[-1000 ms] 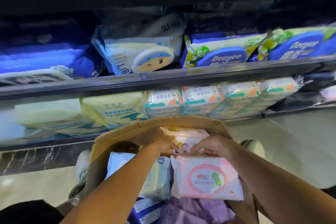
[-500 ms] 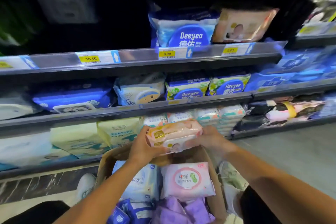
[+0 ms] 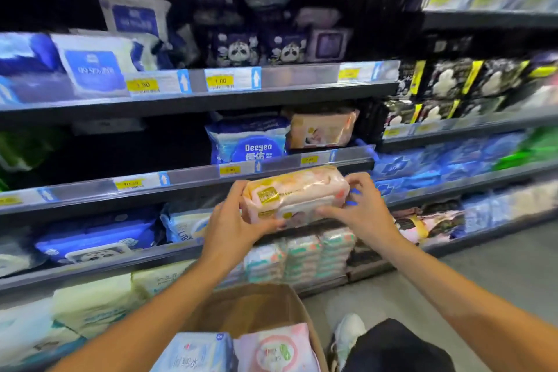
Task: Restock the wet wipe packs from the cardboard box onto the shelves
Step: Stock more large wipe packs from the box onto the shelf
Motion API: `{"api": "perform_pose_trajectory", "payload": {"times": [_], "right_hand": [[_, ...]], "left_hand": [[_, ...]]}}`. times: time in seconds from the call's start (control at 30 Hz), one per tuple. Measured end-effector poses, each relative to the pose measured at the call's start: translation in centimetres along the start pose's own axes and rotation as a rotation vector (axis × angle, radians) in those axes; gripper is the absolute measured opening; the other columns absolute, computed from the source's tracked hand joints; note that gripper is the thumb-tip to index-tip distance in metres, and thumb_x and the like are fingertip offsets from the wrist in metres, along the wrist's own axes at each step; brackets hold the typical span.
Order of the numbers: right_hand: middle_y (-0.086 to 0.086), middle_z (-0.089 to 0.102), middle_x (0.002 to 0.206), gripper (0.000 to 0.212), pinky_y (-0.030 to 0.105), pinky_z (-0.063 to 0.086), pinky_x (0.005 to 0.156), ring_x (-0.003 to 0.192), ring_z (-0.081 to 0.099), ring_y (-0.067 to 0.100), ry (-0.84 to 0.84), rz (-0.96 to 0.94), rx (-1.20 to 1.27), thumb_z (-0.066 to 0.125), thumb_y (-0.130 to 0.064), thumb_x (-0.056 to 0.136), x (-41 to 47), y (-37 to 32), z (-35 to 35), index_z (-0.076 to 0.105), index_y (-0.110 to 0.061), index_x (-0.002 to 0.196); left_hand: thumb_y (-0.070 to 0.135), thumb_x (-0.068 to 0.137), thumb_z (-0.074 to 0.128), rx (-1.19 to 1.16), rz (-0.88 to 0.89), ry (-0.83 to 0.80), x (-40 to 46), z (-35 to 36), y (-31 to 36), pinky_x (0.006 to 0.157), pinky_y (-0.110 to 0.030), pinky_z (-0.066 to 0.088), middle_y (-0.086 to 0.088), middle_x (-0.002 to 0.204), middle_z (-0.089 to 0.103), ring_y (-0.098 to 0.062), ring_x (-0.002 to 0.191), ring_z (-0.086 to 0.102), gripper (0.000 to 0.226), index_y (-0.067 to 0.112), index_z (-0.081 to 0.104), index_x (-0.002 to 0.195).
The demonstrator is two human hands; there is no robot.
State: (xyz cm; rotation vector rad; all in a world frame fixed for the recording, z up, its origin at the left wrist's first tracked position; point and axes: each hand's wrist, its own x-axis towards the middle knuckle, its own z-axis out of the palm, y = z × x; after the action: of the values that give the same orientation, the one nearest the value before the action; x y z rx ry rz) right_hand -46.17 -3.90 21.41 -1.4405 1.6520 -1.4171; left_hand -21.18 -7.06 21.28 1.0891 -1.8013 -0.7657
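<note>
A pink and orange wet wipe pack (image 3: 294, 195) with a gold label is held up in front of the shelves, just below the shelf edge (image 3: 347, 158) that carries a matching peach pack (image 3: 321, 130). My left hand (image 3: 234, 219) grips its left end and underside. My right hand (image 3: 359, 205) holds its right end with curled fingers. Below, the open cardboard box (image 3: 250, 308) holds a pale blue pack (image 3: 193, 353) and a pink pack (image 3: 276, 350).
A blue Deeyeo pack (image 3: 249, 142) stands left of the peach pack. Shelves above and below are stacked with blue, white and green packs. A dark gap (image 3: 120, 148) lies left of the Deeyeo pack. Grey floor and my white shoe (image 3: 347, 332) are at the right.
Both hands have lifted the pink and orange pack out of the box and raised it toward the middle shelf. The view has tilted up, showing higher shelves.
</note>
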Motion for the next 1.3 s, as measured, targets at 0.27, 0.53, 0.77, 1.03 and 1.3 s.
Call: {"api": "perform_pose_trajectory", "payload": {"times": [0.27, 0.53, 0.77, 1.03, 1.3], "right_hand": [[-0.005, 0.055, 0.096, 0.06, 0.022, 0.057, 0.077, 0.088, 0.066, 0.009, 0.224, -0.141, 0.097, 0.087, 0.002, 0.068, 5.0, -3.4, -3.9, 0.042, -0.012, 0.105], [-0.01, 0.062, 0.107, 0.06, 0.03, 0.058, 0.087, 0.101, 0.069, 0.005, 0.362, -0.154, 0.169, 0.089, -0.001, 0.068, 9.2, -1.9, -3.9, 0.045, -0.025, 0.102], [-0.012, 0.054, 0.099, 0.075, 0.026, 0.051, 0.084, 0.102, 0.062, 0.008, 0.355, -0.074, 0.062, 0.085, -0.004, 0.074, 12.8, 0.5, -3.5, 0.036, -0.013, 0.13], [-0.002, 0.06, 0.118, 0.064, 0.031, 0.054, 0.079, 0.103, 0.062, 0.021, 0.367, -0.042, -0.123, 0.085, -0.012, 0.075, 14.2, 3.6, -4.1, 0.043, -0.025, 0.122], [0.009, 0.061, 0.121, 0.06, 0.032, 0.039, 0.077, 0.109, 0.058, 0.03, 0.253, -0.019, -0.375, 0.073, -0.041, 0.087, 15.3, 1.0, -3.7, 0.042, -0.015, 0.133]], "left_hand": [[0.037, 0.061, 0.091, 0.213, 0.192, 0.228, 8.2, 3.0, 5.8, 0.086, -0.043, 0.052, 0.004, 0.111, 0.043, -0.018, 0.107, 0.05, 0.073, 0.029, 0.059, 0.125], [0.015, 0.07, 0.087, 0.139, 0.247, 0.271, 12.4, 6.3, 5.4, 0.077, -0.01, 0.048, 0.008, 0.113, 0.043, -0.011, 0.103, 0.053, 0.069, 0.025, 0.056, 0.131], [-0.005, 0.08, 0.071, 0.202, 0.295, 0.202, 14.8, 9.1, 4.4, 0.089, -0.019, 0.052, 0.0, 0.125, 0.04, -0.012, 0.114, 0.047, 0.068, 0.02, 0.046, 0.139], [-0.001, 0.092, 0.055, 0.362, 0.222, -0.009, 15.3, 9.7, 2.8, 0.079, -0.047, 0.056, -0.01, 0.124, 0.047, -0.029, 0.097, 0.059, 0.064, 0.024, 0.028, 0.145], [0.007, 0.095, 0.055, 0.442, 0.229, -0.061, 13.7, 8.6, 1.9, 0.074, -0.048, 0.056, 0.002, 0.144, 0.034, -0.019, 0.096, 0.057, 0.073, 0.031, 0.019, 0.153]]}}
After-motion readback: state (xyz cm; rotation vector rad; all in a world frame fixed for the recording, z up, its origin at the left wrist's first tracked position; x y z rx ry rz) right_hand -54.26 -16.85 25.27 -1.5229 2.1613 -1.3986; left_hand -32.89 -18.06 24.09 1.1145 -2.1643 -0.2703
